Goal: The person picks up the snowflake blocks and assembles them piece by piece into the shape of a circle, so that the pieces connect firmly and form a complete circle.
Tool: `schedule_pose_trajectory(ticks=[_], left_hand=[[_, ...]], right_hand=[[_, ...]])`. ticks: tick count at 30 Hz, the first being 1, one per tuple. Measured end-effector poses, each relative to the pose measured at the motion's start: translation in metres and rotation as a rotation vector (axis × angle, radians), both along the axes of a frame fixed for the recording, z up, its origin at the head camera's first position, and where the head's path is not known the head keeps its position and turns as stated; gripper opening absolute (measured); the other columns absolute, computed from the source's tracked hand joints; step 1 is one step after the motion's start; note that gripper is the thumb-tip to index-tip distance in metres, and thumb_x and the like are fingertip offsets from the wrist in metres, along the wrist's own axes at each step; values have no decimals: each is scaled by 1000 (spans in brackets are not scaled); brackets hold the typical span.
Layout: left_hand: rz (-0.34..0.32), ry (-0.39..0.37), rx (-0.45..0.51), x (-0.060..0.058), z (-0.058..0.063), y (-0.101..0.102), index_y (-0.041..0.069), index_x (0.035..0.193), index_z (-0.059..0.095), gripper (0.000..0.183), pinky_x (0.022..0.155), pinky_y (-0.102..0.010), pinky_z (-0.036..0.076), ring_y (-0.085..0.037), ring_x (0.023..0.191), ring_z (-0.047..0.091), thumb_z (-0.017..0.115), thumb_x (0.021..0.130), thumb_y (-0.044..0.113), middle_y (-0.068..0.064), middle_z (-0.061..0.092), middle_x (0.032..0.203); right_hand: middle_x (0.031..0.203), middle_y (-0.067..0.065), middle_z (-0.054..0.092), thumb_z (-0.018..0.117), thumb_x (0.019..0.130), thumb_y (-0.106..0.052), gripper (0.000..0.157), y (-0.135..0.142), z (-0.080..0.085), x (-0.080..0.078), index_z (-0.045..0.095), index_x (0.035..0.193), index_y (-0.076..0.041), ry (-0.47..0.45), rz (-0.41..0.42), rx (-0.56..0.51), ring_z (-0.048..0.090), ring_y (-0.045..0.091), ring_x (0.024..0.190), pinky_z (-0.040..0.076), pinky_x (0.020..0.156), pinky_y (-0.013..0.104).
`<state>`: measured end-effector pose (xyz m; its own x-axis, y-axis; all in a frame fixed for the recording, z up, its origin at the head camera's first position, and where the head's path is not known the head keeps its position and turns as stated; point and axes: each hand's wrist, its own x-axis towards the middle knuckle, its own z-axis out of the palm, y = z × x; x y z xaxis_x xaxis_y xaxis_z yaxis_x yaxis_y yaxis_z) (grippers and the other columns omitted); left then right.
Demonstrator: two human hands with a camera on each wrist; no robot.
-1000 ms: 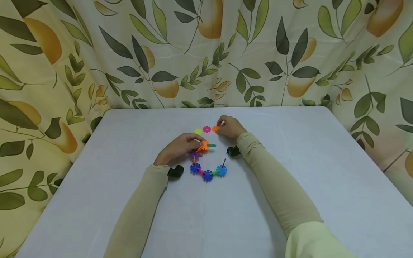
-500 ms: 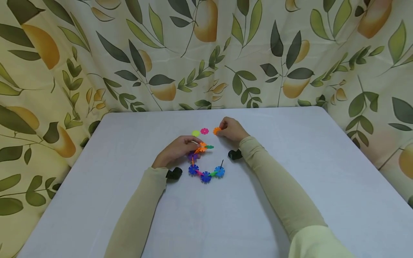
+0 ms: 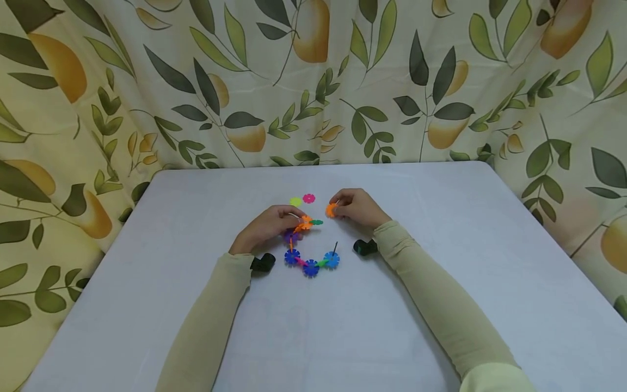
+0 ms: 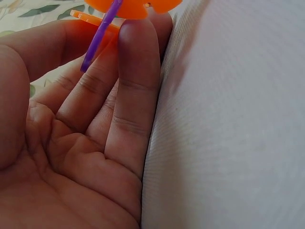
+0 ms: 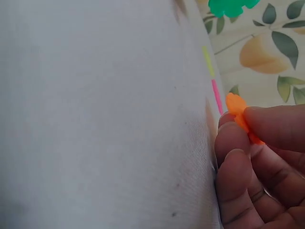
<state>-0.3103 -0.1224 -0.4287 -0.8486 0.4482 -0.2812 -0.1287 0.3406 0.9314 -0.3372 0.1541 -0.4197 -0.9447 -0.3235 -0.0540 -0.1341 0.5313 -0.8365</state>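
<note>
My left hand (image 3: 266,226) pinches the orange end of a curved chain of notched flower discs (image 3: 311,268). In the left wrist view, an orange disc (image 4: 131,8) and a purple disc (image 4: 99,40) show at its fingertips. A green disc (image 3: 317,222) juts right from the held end. The chain bends through purple and blue discs to a light blue one (image 3: 331,260) bearing an upright dark disc. Right of the green disc, my right hand (image 3: 362,208) pinches a loose orange disc (image 5: 237,106) between thumb and fingers, apart from the chain.
A yellow disc (image 3: 295,201) and a pink disc (image 3: 309,198) lie flat beyond the hands. The white-covered table (image 3: 392,337) meets a leaf-patterned curtain (image 3: 372,81) at its back edge. Each wrist carries a black camera piece (image 3: 263,263).
My right hand has lifted the orange disc away from beside the pink one and drawn it nearer to me. The left hand stays at the chain; the head view has shifted slightly.
</note>
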Motion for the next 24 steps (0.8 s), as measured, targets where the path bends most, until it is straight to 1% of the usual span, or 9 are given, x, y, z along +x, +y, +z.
schedule_pose_trajectory(ticks=[4, 10, 14, 17, 20, 24], left_hand=[[1, -6, 9, 1, 0, 1, 11, 136, 70, 29, 112, -47, 44, -28, 98, 73, 62, 110, 22, -12, 77, 110], [-1, -10, 16, 1, -1, 1, 10, 135, 70, 29, 111, -46, 45, -28, 98, 73, 62, 110, 22, -13, 78, 108], [-6, 32, -13, 1, -1, 1, 10, 134, 71, 29, 109, -46, 45, -26, 97, 71, 61, 110, 22, -10, 76, 112], [-10, 52, -14, 1, 0, 0, 8, 133, 71, 29, 108, -45, 46, -25, 97, 72, 60, 110, 21, -9, 75, 116], [-15, 40, 17, 1, 1, 0, 5, 133, 70, 28, 106, -42, 49, -25, 96, 73, 59, 111, 19, -11, 75, 117], [-19, 21, 49, 3, 2, 0, 3, 133, 68, 28, 102, -37, 52, -24, 95, 74, 58, 112, 18, -13, 76, 114]], right_hand=[[90, 10, 70, 71, 99, -1, 17, 2, -2, 6, 72, 116, 3, -11, 2, -23, 63, 24, 77, 54, 71, 26], [88, 10, 70, 71, 98, -3, 13, 6, -3, 13, 68, 110, 2, -45, -8, -71, 63, 24, 76, 54, 71, 27], [88, 8, 72, 73, 98, -5, 14, 8, -3, 19, 68, 109, 2, -68, -9, -108, 64, 23, 76, 55, 70, 27], [87, 7, 73, 75, 98, -8, 15, 9, -2, 22, 70, 107, 2, -94, -6, -148, 64, 20, 75, 55, 69, 27], [85, 8, 73, 75, 98, -9, 16, 9, -2, 26, 69, 106, 4, -132, 22, -200, 64, 19, 71, 55, 67, 27], [85, 11, 73, 73, 100, -6, 16, 6, -3, 29, 68, 106, 8, -173, 60, -257, 65, 19, 68, 56, 65, 27]])
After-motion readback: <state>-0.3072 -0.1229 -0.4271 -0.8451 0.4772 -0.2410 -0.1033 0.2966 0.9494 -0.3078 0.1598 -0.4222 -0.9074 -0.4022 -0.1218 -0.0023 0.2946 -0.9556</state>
